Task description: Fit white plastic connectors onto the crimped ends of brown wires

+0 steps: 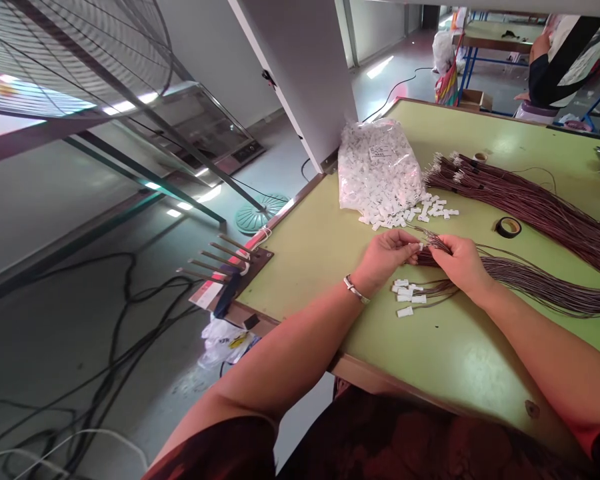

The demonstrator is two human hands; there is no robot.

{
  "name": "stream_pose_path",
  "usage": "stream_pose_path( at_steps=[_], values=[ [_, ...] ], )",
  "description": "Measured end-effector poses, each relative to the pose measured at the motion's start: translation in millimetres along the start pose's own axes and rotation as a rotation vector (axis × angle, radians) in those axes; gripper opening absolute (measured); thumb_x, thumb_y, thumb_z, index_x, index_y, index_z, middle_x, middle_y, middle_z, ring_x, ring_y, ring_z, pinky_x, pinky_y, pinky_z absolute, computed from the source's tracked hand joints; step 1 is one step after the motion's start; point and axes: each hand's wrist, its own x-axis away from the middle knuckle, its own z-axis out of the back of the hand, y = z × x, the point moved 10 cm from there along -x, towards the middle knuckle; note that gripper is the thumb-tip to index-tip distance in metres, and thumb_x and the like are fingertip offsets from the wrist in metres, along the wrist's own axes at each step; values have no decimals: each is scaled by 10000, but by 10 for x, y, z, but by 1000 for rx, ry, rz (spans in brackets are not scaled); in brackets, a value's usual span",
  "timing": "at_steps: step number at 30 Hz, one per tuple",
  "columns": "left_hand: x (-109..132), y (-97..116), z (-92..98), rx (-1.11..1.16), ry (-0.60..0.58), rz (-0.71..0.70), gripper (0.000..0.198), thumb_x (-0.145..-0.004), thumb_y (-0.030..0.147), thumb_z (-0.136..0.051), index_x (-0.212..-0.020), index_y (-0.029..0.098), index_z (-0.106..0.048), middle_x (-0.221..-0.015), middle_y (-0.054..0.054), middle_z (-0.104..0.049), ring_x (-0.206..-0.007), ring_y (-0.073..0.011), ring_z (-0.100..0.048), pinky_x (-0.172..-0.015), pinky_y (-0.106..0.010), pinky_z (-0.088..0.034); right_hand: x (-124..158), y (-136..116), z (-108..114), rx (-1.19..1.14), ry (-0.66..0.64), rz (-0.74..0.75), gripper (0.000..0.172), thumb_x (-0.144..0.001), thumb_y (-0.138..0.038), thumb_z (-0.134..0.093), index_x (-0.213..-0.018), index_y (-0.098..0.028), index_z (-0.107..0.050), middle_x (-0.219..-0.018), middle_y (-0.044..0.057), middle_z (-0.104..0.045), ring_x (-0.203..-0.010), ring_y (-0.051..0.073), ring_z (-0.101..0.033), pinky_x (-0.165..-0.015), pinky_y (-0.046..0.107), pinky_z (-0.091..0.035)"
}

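Note:
My left hand (387, 257) pinches a small white plastic connector (421, 247) between thumb and fingers, close to the wire ends. Opposite it, my right hand (463, 267) is closed around the terminal ends of a bundle of thin brown wires (525, 283), which trails off to the right across the table. Below the hands lie several wires tipped with white connectors (405, 293). Just beyond the hands, loose white connectors (433, 208) spill from a clear plastic bag (380, 167) full of them.
A second, thicker wire bundle (525, 200) lies at the back right, near a roll of black tape (509, 227). A rack of metal pegs (230, 263) stands at the table's left edge. A fan (80, 53) is at upper left. Another person (560, 60) sits beyond the green table (300, 287).

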Motion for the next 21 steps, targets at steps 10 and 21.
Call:
stream_pose_path(
  at_steps=[10, 21],
  values=[
    [-4, -1, 20, -73, -93, 2, 255, -651, 269, -780, -826, 120, -669, -668, -26, -682, -613, -107, -629, -644, -257, -546, 1, 20, 129, -1, 92, -30, 133, -681, -292, -536, -609, -180, -530, -555, -38, -446, -551, 101, -384, -528, 234, -325],
    [87, 284, -84, -530, -22, -406, 42, -761, 191, -652, -755, 159, -679, -794, -53, -717, -719, -151, -655, -708, -280, -546, 5, 63, -54, -110, -66, -123, 157, -664, -302, -522, -658, -156, -581, -563, -28, -504, -545, 101, -405, -512, 227, -321]
  ],
)
